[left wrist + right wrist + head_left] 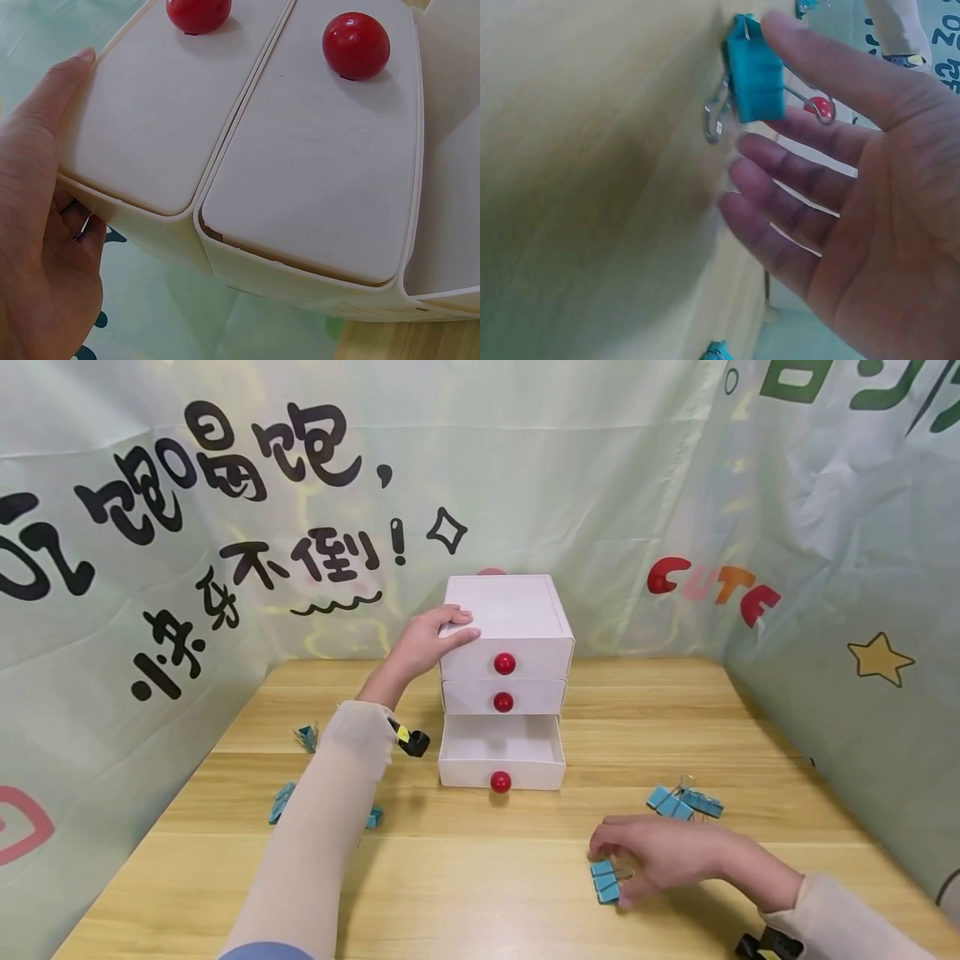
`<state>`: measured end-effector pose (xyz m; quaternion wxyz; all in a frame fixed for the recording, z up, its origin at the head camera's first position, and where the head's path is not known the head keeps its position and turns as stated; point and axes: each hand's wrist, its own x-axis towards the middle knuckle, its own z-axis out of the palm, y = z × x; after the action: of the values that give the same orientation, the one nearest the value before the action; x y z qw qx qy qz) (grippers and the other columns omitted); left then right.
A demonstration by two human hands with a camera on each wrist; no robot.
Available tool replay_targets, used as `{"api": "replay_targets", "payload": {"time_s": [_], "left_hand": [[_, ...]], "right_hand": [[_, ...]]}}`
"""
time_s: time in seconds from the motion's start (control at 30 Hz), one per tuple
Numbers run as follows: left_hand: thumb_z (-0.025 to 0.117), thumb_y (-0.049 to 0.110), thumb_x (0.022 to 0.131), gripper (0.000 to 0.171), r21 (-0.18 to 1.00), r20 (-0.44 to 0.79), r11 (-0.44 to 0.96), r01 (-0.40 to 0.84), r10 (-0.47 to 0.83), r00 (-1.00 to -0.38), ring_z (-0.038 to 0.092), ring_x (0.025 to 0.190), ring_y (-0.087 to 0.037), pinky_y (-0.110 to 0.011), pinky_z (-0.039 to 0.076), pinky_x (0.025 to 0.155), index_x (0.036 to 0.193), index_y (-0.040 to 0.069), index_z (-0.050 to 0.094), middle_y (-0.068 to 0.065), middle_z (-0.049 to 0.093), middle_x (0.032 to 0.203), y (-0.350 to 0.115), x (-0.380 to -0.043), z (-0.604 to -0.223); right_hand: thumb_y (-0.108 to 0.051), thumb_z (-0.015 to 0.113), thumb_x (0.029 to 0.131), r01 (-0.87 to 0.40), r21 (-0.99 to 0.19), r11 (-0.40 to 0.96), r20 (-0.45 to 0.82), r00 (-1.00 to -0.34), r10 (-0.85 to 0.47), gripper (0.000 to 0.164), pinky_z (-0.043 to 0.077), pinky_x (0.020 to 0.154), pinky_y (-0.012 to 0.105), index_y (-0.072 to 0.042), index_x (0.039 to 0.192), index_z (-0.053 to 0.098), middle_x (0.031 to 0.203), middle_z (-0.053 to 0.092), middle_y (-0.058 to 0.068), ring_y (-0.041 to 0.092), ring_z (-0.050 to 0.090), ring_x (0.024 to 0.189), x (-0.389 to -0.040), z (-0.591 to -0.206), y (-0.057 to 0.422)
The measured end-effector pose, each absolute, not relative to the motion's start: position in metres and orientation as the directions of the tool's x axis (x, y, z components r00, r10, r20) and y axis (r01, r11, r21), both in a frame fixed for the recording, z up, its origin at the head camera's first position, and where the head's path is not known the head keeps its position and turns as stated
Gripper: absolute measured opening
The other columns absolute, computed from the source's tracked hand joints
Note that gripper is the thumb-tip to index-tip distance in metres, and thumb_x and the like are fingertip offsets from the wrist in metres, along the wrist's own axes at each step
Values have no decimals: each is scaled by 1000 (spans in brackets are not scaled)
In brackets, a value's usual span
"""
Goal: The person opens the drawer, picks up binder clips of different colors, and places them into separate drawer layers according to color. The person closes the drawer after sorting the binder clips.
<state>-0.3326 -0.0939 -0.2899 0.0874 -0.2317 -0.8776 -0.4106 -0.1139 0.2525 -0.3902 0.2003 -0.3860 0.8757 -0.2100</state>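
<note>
A white mini drawer cabinet [510, 606] with red round knobs stands at the back of the table. Its bottom drawer [468, 774] is pulled out; the upper two are closed. My left hand [427, 643] rests on the cabinet's upper left corner, thumb along the top edge, as the left wrist view also shows. At the front right, my right hand [667, 852] pinches a blue binder clip [757, 79] between thumb and index finger, low over the table. The other fingers are spread. Two more blue binder clips [670, 803] lie just beyond that hand.
Left of the cabinet lie more blue binder clips [306, 737], some partly hidden by my left forearm. A printed cloth [585, 485] hangs behind and beside the wooden table [480, 877]. The open drawer juts toward the table's front.
</note>
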Motion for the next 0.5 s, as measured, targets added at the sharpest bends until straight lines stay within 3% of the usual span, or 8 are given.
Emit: {"api": "replay_targets", "payload": {"time_s": [0.17,0.5], "left_hand": [[69,50,88,51,675,345,562,478,333,-878,39,138,-23,-39,30,113,128,20,66,-4,47,147,-93,-333,-290],[69,49,88,50,669,353,561,488,337,-873,39,137,-23,-38,30,113,127,19,66,-5,48,146,-93,-332,-289]], "right_hand": [[-48,71,86,-602,-502,621,-151,-646,-748,40,51,78,26,-23,117,63,108,56,-18,0,53,92,-119,-395,246],[-43,64,94,-626,-454,634,-55,-691,-721,35,53,86,33,-19,119,67,113,62,-14,6,60,103,-131,-392,236]]}}
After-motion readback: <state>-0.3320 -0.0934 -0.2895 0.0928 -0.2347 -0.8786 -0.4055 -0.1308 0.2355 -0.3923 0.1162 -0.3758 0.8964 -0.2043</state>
